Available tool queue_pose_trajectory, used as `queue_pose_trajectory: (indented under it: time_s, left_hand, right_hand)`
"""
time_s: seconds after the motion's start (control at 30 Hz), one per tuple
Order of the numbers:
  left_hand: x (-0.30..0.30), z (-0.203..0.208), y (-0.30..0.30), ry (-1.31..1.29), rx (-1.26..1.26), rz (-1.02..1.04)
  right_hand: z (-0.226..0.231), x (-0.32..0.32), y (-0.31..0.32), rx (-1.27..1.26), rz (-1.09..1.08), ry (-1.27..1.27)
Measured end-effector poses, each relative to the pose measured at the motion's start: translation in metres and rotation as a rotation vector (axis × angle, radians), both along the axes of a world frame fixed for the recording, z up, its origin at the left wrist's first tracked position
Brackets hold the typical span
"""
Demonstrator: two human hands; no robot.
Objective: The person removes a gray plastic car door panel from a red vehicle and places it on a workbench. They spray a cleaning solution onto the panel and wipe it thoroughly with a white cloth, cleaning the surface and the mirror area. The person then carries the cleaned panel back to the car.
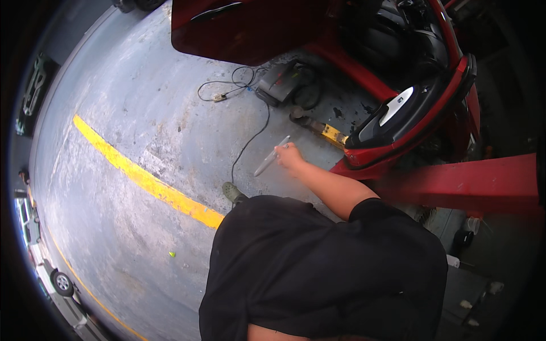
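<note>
My right hand (290, 158) reaches forward over the grey floor, its fingers closed round a slim, light-grey piece (266, 162). That piece is long and narrow with tapered ends, a little like a handle; blur hides its exact kind. It points down to the left, beyond the green shoe (230, 192) on my foot. To the right of the hand is the red car's edge with black trim (372, 135) and a white panel (396, 106). My left hand does not show.
A red car door (244, 28) stands open ahead. Beneath it lies a black machine (278, 82) with a cord (250, 145) trailing across the floor. A yellow-and-black metal arm (333, 134) reaches under the car. A red beam (472, 181) runs along the right; a yellow line (148, 181) crosses the left.
</note>
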State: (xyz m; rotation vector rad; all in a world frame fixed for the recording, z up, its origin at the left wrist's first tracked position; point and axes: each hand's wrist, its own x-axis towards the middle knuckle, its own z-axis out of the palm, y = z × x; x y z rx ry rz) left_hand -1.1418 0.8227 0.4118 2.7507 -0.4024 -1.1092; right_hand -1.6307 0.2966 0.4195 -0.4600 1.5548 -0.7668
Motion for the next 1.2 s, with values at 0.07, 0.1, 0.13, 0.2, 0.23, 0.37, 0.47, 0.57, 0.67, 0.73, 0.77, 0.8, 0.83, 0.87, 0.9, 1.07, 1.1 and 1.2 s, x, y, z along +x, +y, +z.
queue_pose_trajectory:
  time_s: [0.07,0.1,0.13,0.2,0.23,0.37,0.47,0.57,0.67,0.73,0.77,0.8,0.83,0.87,0.9,1.07,1.1,1.2]
  left_hand:
    - [0.052,-0.007,-0.066,0.044,-0.029,0.015]
    - [0.085,-0.008,-0.108,0.057,-0.065,0.025]
    - [0.115,-0.012,-0.155,0.082,-0.116,0.041]
    - [0.182,-0.002,-0.264,0.106,-0.263,0.079]
    - [0.21,0.004,-0.325,0.125,-0.35,0.081]
    - [0.271,0.057,-0.588,0.193,-0.684,-0.245]
    - [0.256,0.14,-0.748,0.105,-0.802,-0.603]
    - [0.261,0.198,-0.846,-0.045,-0.775,-0.851]
    - [0.321,0.194,-0.895,-0.32,-0.594,-0.968]
    - [0.394,0.156,-0.889,-0.325,-0.475,-0.885]
    - [0.434,0.137,-0.872,-0.329,-0.374,-0.888]
    - [0.488,0.12,-0.847,-0.309,-0.213,-0.842]
    - [0.527,0.11,-0.819,-0.264,-0.15,-0.808]
    - [0.531,0.101,-0.806,-0.189,-0.07,-0.648]
    - [0.529,0.101,-0.783,-0.207,-0.024,-0.697]
    - [0.542,0.065,-0.764,-0.088,0.167,-0.58]
    - [0.554,0.061,-0.766,-0.066,0.189,-0.559]
    - [0.605,0.035,-0.832,-0.02,0.185,-0.508]
  right_hand:
    - [-0.01,-0.001,-0.024,0.023,-0.075,0.001]
    - [-0.01,0.0,-0.035,0.019,-0.1,0.012]
    - [-0.01,0.0,-0.044,0.017,-0.128,0.024]
    - [0.003,0.009,-0.061,0.052,-0.166,0.095]
    - [0.006,0.009,-0.068,0.072,-0.179,0.136]
    - [-0.004,0.018,-0.088,0.04,0.045,0.553]
    - [-0.015,0.034,-0.098,0.103,0.283,0.842]
    - [-0.045,0.057,-0.125,0.212,0.55,0.846]
    - [-0.072,0.084,-0.158,0.305,0.721,0.845]
    - [-0.073,0.119,-0.185,0.368,0.786,0.81]
    - [-0.058,0.138,-0.204,0.408,0.832,0.752]
    - [-0.049,0.154,-0.229,0.435,0.884,0.692]
    - [-0.053,0.169,-0.246,0.41,0.917,0.698]
    - [-0.062,0.185,-0.258,0.394,0.931,0.734]
    - [-0.064,0.2,-0.276,0.378,0.965,0.78]
    - [-0.065,0.276,-0.364,0.398,1.136,0.663]
    - [-0.067,0.291,-0.385,0.382,1.124,0.672]
    - [-0.066,0.345,-0.42,0.375,1.068,0.678]
